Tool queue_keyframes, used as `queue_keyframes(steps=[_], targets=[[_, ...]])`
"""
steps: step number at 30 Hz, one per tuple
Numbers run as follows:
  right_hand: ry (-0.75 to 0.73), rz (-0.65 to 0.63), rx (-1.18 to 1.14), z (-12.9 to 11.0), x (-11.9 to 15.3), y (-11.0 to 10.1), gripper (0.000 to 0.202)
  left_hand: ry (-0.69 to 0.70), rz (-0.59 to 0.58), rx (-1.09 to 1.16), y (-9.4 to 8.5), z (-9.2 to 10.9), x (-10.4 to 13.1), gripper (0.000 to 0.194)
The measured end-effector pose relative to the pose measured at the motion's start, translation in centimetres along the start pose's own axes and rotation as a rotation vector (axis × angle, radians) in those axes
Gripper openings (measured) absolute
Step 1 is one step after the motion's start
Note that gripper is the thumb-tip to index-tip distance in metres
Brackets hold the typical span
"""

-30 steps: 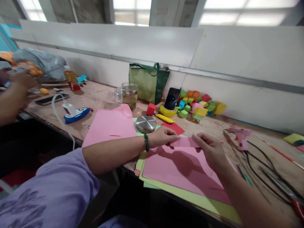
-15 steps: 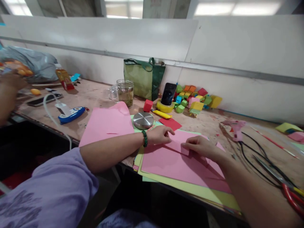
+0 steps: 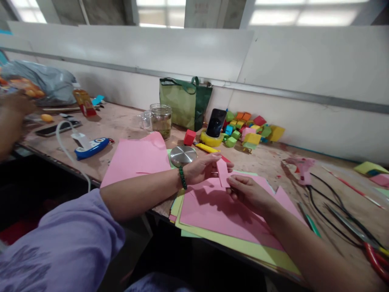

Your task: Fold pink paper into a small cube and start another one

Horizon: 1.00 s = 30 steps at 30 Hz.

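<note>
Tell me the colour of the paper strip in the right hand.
The paper strip is pink; it shows best in the head view.

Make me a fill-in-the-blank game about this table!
1. The right hand holds a small ____ paper piece.
2. The phone sits on a round ____ base.
3. The green bracelet is on the ____ arm.
4. Behind the glass mug stands a green ____.

Missing words: pink; yellow; left; bag.

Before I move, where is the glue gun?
In the head view, the glue gun is on the table toward the right, to the right of the right hand, with the scissors nearer the camera.
</note>
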State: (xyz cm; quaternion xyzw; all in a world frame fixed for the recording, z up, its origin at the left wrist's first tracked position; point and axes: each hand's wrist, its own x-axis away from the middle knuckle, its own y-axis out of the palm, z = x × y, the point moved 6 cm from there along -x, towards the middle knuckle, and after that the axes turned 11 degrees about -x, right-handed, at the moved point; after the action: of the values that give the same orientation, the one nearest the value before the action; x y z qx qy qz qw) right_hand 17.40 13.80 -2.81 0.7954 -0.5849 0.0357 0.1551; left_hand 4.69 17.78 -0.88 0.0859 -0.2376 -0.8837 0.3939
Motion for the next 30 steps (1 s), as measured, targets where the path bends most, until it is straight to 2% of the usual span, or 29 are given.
queue_keyframes(steps=[4, 7, 10, 13, 15, 18, 20, 21, 24, 26, 28, 30], targets=[[-0.038, 0.051, -0.059, 0.0, -0.1, -0.4, 0.039, 0.013, -0.089, 0.001, 0.5, -0.4, -0.1, 0.03], [-0.044, 0.059, -0.068, 0.1, -0.2, -0.5, 0.039, 0.102, -0.056, -0.077, 0.6, -0.1, 0.0, 0.027], [-0.059, 0.053, -0.054, 0.2, -0.2, -0.2, 0.038, 0.191, 0.001, -0.144, 0.8, 0.6, 0.2, 0.033], [-0.091, 0.08, -0.043, 0.1, -0.1, 0.0, 0.038, 0.187, -0.036, -0.263, 1.3, 0.6, 0.4, 0.036], [-0.106, 0.07, 0.057, 0.0, -0.1, 0.3, 0.037, 0.194, -0.03, -0.393, 1.4, 0.5, 0.5, 0.032], [-0.109, 0.001, 0.38, -0.5, 0.0, 0.4, 0.03, 0.243, 0.047, -0.603, 1.2, 0.7, 0.8, 0.022], [-0.131, 0.048, 0.474, -1.5, 0.0, -0.6, 0.021, 0.28, 0.024, -0.751, 1.4, 0.7, 0.9, 0.02], [-0.157, 0.121, 0.439, -2.2, 0.0, -1.5, 0.021, 0.286, -0.026, -0.833, 1.5, 0.6, 0.9, 0.02], [-0.244, 0.283, 0.248, -3.9, 0.6, -3.8, 0.033, 0.227, -0.187, -1.102, 1.5, -0.5, 0.8, 0.022], [-0.276, 0.246, 0.352, -4.5, 0.8, -3.7, 0.041, 0.177, -0.168, -1.238, 0.9, -0.9, 0.7, 0.028], [-0.307, 0.18, 0.555, -4.6, 1.0, -2.8, 0.045, 0.153, -0.092, -1.311, 0.4, -0.9, 0.7, 0.03], [-0.33, 0.117, 0.707, -4.1, 1.0, -1.9, 0.039, 0.105, -0.059, -1.336, 0.3, -1.0, 0.8, 0.028]])
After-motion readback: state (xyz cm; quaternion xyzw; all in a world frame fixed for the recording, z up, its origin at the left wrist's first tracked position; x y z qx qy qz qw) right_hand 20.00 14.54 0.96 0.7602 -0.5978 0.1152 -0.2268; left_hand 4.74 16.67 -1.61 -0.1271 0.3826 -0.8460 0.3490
